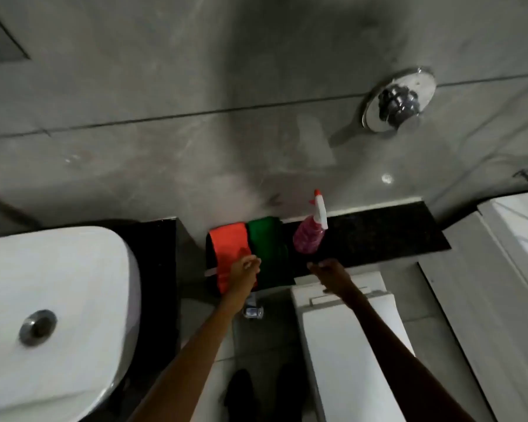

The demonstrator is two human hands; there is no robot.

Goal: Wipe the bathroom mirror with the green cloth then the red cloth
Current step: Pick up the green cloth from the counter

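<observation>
Two cloths are lying edge to edge, so left hand (244, 271), loosely open w/ nothing held and hovering over red cloth (228, 254) beside green cloth (267, 248), is risking grabbing the wrong one first, while right hand (329, 271), open and empty, is reaching near spray (310, 236).

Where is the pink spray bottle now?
In the head view, the pink spray bottle stands on the black ledge, right of the green cloth, beyond the right hand.

Single head-worn wide-angle view, looking steeply down over a black ledge (378, 236), wall tiles filling the upper frame

Left hand (244, 271) on red cloth (228, 254) beside green cloth (267, 249) — right hand (329, 274) near spray bottle (310, 236)
</observation>
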